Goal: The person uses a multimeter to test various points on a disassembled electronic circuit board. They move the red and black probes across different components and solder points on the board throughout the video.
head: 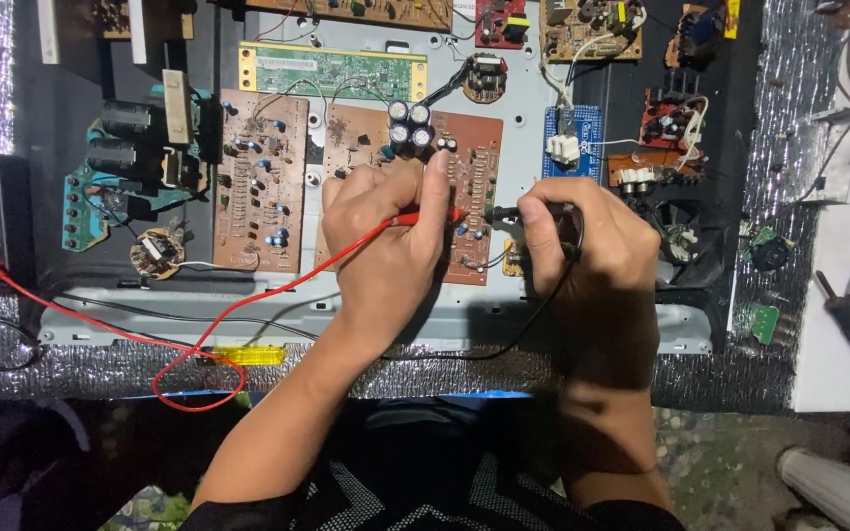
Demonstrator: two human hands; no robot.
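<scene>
Both forearms are bare from wrist to elbow, with no watch, ring or band showing on either one. The left hand (386, 241) and the right hand (582, 246) wear no gloves, and the fingernails that show are short and plain. Near the bottom edge a dark garment (425, 492) covers the upper arms and lap; it is black with a pale grey pattern of angled lines and small diamond-like shapes across the cloth.
</scene>
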